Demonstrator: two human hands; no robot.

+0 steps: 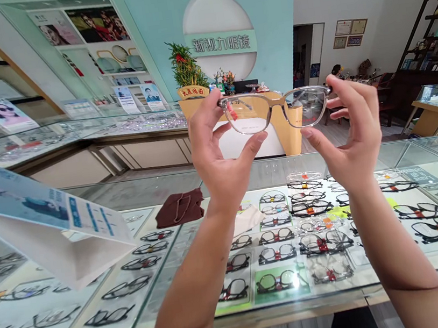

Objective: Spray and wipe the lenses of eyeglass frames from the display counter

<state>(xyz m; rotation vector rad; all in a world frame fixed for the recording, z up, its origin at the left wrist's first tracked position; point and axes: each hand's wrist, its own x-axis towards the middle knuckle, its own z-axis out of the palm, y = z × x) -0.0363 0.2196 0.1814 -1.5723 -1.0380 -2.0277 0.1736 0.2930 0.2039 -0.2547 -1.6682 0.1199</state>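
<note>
A pair of eyeglasses (pixel 276 102) with a clear, greyish frame is held up in front of me, above the glass counter. My left hand (pixel 221 150) grips its left end, fingers at the upper corner and thumb by the lower rim. At the other end, the fingers of my right hand (pixel 347 132) pinch the upper right corner, with the thumb near the bottom of that lens. Small printing shows on the lenses. Below the hands, a dark brown cloth pouch (pixel 179 207) and a pale cloth (pixel 249 218) lie on the countertop.
The glass display counter (pixel 172 293) holds rows of eyeglasses (pixel 276 253) under its top. A folded advertising card (pixel 52 209) stands at the left. Farther back are another showcase (pixel 136 127), a yellow reception desk (pixel 293 132) and a potted plant (pixel 187 70).
</note>
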